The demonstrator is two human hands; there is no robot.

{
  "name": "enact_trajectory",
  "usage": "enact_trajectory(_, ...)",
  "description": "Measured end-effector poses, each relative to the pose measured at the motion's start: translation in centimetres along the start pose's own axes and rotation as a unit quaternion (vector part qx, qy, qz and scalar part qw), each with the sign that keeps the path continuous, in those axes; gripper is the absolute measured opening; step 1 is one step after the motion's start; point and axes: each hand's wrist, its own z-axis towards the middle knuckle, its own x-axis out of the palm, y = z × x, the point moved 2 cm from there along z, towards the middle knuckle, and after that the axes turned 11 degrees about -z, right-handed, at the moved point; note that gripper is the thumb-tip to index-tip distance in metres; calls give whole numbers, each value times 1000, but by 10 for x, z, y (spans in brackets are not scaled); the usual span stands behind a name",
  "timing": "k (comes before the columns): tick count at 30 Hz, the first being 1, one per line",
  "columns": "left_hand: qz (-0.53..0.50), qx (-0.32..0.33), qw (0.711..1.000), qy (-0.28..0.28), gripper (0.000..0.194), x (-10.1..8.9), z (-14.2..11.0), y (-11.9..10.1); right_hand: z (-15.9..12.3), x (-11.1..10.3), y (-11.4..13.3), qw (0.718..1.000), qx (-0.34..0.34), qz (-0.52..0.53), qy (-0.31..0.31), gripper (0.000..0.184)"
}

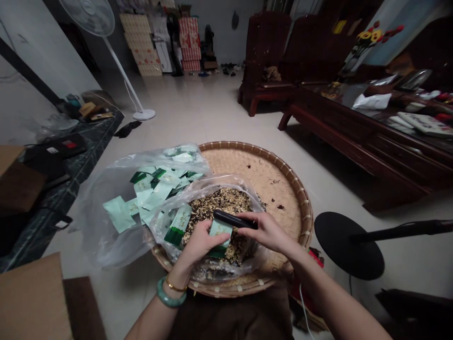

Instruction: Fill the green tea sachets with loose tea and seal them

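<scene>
Green foil sachet (220, 238) pinched in our L hand (201, 243), top edge under black handheld sealer (233, 219) gripped by our R hand (265, 231), both hands closed on their items. Below: loose tea (219, 208) in clear plastic bag (212, 184), on round bamboo tray (295, 182), w/ more sachets (152, 193) in 2nd plastic bag (102, 231) just beside. Jade bangle (171, 293) on L wrist.
</scene>
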Motion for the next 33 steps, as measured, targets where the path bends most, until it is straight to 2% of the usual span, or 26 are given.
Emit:
enact_trajectory(3,16,-5,1000,-1,33,1,0,1,2,-1,3,1000,-10,-20,-2,35)
enact_trajectory(8,24,20,1000,1,32,0,0,0,3,-5,-2,1000,-9,1,12,45)
enact_trajectory(12,32,18,999,-6,30,-1,-1,-1,4,-1,0,1000,-18,6,8,32)
enact_trajectory(16,49,25,999,1,30,-3,-2,-4,6,-1,-4,996,9,89,28,34)
enact_trajectory(19,74,33,997,9,26,-5,-2,-6,5,-6,-20,988,49,146,30,41)
enact_trajectory(21,65,37,997,7,28,-6,-2,-6,1,-9,-37,992,65,111,-14,45)
enact_trajectory(24,11,40,999,3,37,-5,-1,-5,-9,-8,-61,992,83,-31,-86,51)
enact_trajectory(26,-15,39,999,2,38,-3,-1,-4,-13,-3,-67,985,85,-104,-112,50)
enact_trajectory(29,-27,40,999,11,36,2,-2,-3,-12,6,-51,985,42,-94,-142,37)
enact_trajectory(33,-25,62,997,29,32,8,-5,-4,4,25,-12,988,-12,35,-152,23)
